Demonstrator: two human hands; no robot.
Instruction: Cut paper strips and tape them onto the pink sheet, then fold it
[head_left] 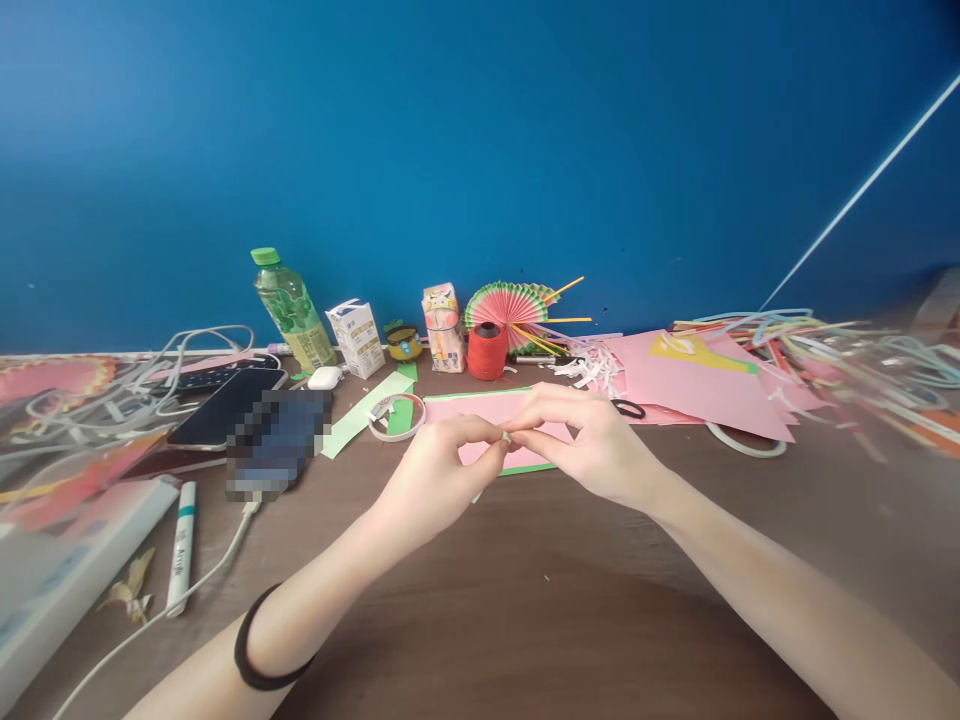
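My left hand [439, 475] and my right hand [581, 440] meet over the brown table, fingertips pinched together on a small pale strip [505, 437], too small to name. Both hands are closed in a pinch. Just behind them lies a pink paper sheet with a green edge [480, 408]. A roll of tape [396, 417] with a green scrap inside it sits to the left of that sheet. A black band is on my left wrist.
A phone [225, 405] and charger cables lie at left, with a white marker [181, 545] and a book near the edge. Along the blue wall stand a green bottle [289, 310], small cartons, red thread spool [487, 350], paper fan [510, 305]. Pink sheets and coloured strips pile at right.
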